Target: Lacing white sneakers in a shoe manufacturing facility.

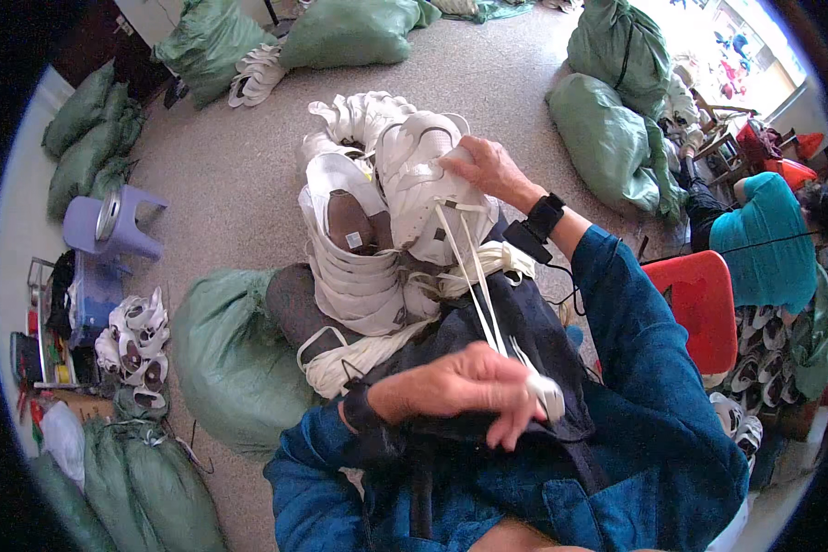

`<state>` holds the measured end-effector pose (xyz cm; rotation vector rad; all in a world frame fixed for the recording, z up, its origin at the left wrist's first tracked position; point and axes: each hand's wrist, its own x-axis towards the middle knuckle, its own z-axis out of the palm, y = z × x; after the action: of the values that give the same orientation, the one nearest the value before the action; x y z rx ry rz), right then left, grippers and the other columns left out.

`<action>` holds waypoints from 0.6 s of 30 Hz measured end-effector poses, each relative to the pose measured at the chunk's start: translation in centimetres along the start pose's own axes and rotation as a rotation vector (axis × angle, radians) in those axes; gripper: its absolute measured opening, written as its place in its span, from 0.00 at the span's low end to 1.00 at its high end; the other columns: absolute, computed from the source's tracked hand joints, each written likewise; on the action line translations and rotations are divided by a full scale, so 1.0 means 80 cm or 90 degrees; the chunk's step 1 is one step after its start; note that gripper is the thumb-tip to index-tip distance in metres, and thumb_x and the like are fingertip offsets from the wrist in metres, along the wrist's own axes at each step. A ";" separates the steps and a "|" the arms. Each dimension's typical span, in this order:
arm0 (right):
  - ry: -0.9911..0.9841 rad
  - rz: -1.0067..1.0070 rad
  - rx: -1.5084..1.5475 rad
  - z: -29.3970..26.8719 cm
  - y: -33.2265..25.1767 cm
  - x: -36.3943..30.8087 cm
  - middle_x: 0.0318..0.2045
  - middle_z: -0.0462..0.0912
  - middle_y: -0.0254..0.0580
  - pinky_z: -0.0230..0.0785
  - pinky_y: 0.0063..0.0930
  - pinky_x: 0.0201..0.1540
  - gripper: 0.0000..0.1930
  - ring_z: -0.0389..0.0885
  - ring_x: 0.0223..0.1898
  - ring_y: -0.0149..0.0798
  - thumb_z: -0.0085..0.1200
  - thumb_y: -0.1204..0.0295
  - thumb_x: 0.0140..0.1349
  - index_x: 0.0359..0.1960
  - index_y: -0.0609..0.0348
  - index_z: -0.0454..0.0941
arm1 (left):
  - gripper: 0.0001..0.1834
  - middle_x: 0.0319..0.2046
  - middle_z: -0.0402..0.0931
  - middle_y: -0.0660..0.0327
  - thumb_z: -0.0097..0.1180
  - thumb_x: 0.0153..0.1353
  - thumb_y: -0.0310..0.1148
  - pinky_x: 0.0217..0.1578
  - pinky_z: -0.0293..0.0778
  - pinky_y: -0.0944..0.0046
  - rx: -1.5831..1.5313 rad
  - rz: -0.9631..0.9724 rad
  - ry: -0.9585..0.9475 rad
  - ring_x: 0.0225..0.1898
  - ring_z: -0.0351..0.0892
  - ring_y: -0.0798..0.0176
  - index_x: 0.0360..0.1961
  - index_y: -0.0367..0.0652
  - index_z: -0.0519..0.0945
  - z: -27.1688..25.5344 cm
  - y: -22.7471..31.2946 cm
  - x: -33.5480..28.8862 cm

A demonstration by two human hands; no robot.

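Observation:
My right hand [499,173] grips the edge of a white shoe upper [425,179] above my lap, thumb on its surface. Two cream shoelaces [474,267] run taut from the upper's eyelets down to my left hand [460,385], whose fingers are closed on them. A small white piece [548,397] shows at those fingertips; its kind cannot be made out. Beside the held upper, a nested stack of white shoe uppers [354,276] leans on my knees. Bundles of cream laces [363,363] lie across my lap, over the dark apron [515,322].
A full green sack [225,359] stands against my left leg, with more green sacks [607,138] around the room. A purple stool [115,225] is at left. On the right are a red chair back [695,308] and a bent-over person in a teal shirt [768,244].

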<state>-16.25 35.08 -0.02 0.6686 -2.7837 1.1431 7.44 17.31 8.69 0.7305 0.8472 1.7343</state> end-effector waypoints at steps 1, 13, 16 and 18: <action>0.009 0.007 -0.026 -0.001 0.000 -0.001 0.32 0.83 0.58 0.74 0.47 0.41 0.26 0.84 0.35 0.56 0.59 0.48 0.61 0.37 0.66 0.79 | 0.18 0.27 0.82 0.57 0.47 0.75 0.38 0.32 0.75 0.69 0.019 0.029 0.057 0.26 0.79 0.69 0.46 0.30 0.79 -0.009 0.000 -0.001; 0.052 -0.184 0.040 -0.028 -0.044 -0.068 0.32 0.79 0.41 0.74 0.30 0.36 0.09 0.80 0.33 0.34 0.54 0.80 0.62 0.43 0.61 0.77 | 0.11 0.26 0.72 0.41 0.51 0.70 0.34 0.31 0.68 0.47 0.731 0.076 0.410 0.31 0.74 0.36 0.33 0.35 0.72 -0.084 -0.032 0.003; 0.017 -0.235 -0.030 -0.004 -0.044 -0.065 0.36 0.78 0.49 0.75 0.40 0.39 0.10 0.80 0.38 0.53 0.53 0.80 0.59 0.43 0.61 0.75 | 0.11 0.27 0.74 0.43 0.51 0.68 0.33 0.33 0.70 0.45 0.852 0.137 0.436 0.33 0.76 0.37 0.32 0.36 0.73 -0.100 -0.041 0.010; -0.022 -0.283 -0.078 0.008 -0.048 -0.059 0.37 0.77 0.49 0.73 0.47 0.43 0.11 0.78 0.42 0.56 0.51 0.79 0.56 0.42 0.61 0.74 | 0.11 0.26 0.73 0.45 0.52 0.68 0.33 0.33 0.70 0.47 0.933 0.175 0.450 0.32 0.76 0.38 0.30 0.36 0.73 -0.107 -0.044 0.010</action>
<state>-10.32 33.98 1.04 1.2193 -2.5128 0.8702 2.21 17.22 0.99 1.1581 2.7048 1.3562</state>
